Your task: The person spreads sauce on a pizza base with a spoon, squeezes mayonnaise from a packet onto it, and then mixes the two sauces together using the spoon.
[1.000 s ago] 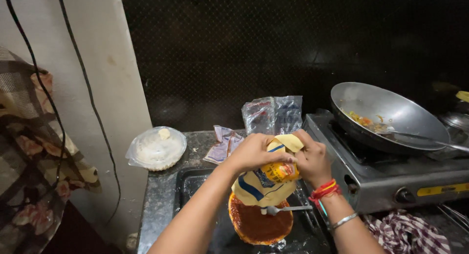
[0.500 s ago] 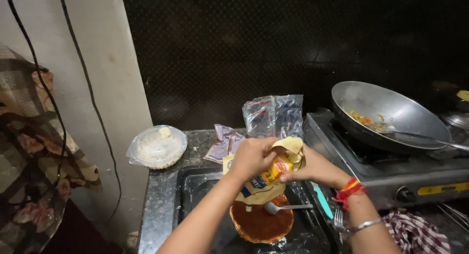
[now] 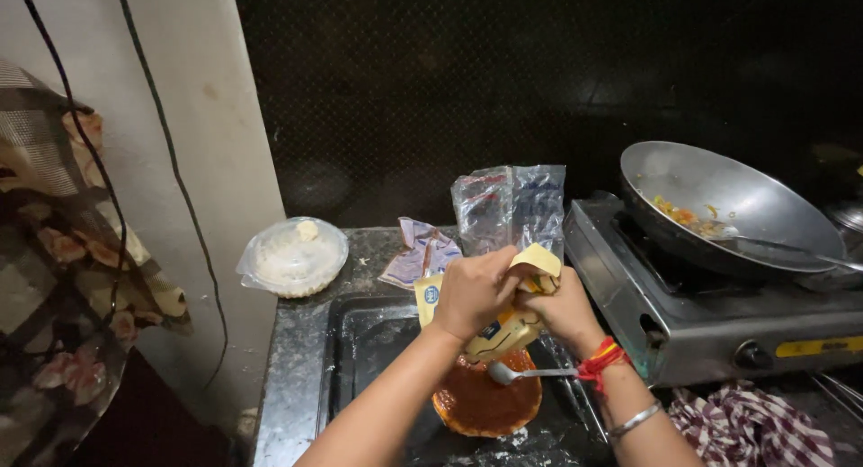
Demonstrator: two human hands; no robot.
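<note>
Here both hands, left hand [image 3: 474, 292] and right hand [image 3: 564, 310], grip a yellow pouch [image 3: 508, 328] above the sauce-covered round base [image 3: 487, 400] in a black tray [image 3: 378, 341]; the wok [image 3: 719, 206] holds vegetables.

left: covered bowl [image 3: 293, 256] | right: stove [image 3: 710, 328], close | behind: plastic bags [image 3: 511, 206]

A home kitchen: a gas stove [image 3: 719, 328] carries a steel wok [image 3: 728, 206] (some cooked food inside), beside a dark stone bench [image 3: 297, 341].
</note>
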